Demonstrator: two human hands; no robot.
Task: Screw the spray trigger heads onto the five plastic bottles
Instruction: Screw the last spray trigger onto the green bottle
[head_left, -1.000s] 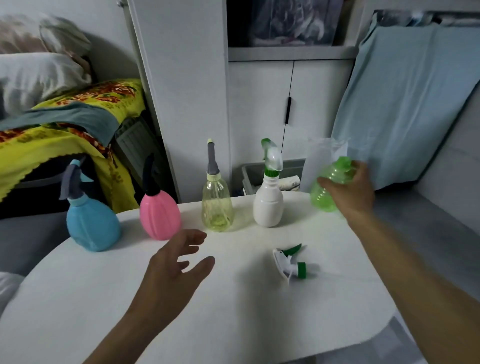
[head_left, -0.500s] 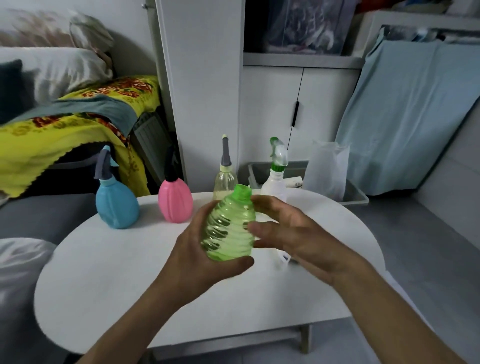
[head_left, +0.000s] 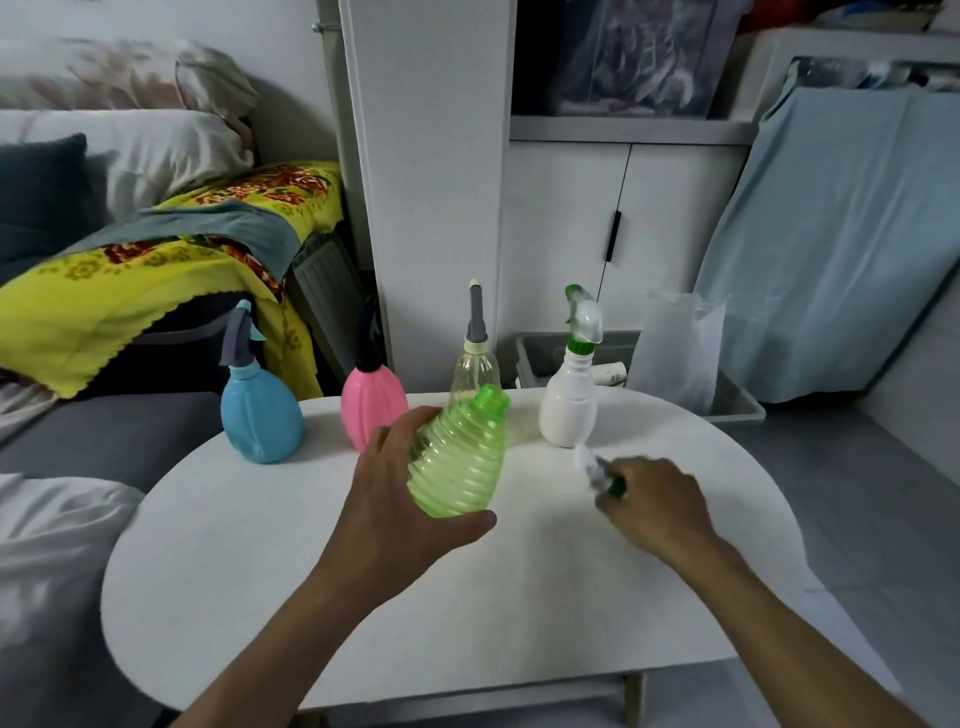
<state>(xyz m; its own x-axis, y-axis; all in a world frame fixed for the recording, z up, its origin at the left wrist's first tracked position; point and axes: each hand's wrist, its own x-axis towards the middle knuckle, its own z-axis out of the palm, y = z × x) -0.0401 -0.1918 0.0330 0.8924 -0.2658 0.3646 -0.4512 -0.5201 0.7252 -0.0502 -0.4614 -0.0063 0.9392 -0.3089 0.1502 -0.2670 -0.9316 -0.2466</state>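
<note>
Left hand (head_left: 400, 499) grips the ribbed translucent green plastic bottle (head_left: 460, 462) above the white oval tabletop (head_left: 322, 597), thumb under its base. Right hand (head_left: 657, 506), right of the bottle, closes on the white-and-green spray trigger head (head_left: 597, 467), blurred. Half a second ago both hands cradled the bottle; the right has since left it. Bottle's long axis tilts, open neck pointing up and right.

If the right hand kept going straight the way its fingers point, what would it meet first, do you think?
Probably the white bottle: the right hand, closing on the loose spray head, points up-left toward its base. Depth is unclear.
</note>
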